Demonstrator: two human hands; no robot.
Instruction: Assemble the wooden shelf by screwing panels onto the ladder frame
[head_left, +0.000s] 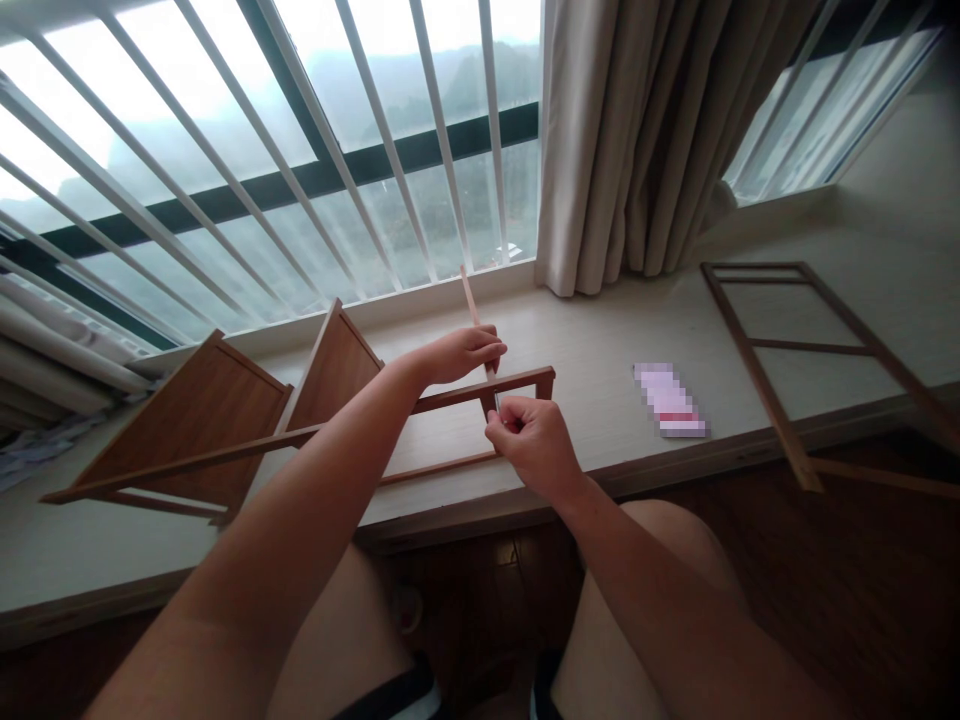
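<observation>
A brown wooden shelf frame point(225, 420) lies on its side on the pale window ledge point(615, 350). My left hand point(461, 353) is closed around a thin wooden slat point(471, 300) that stands upright against the frame's top rail point(517, 381). My right hand point(529, 440) is just below it, fingers pinched on a small thin metal tool point(496, 402) at the joint between slat and rail. What the tool's tip touches is hidden by my fingers.
A second wooden side frame point(787, 345) lies flat on the ledge at the right, overhanging its edge. A small pink packet point(670, 400) lies between the frames. Beige curtains point(637, 140) hang behind; white window bars point(300, 130) run across the back. My bare knees are below the ledge.
</observation>
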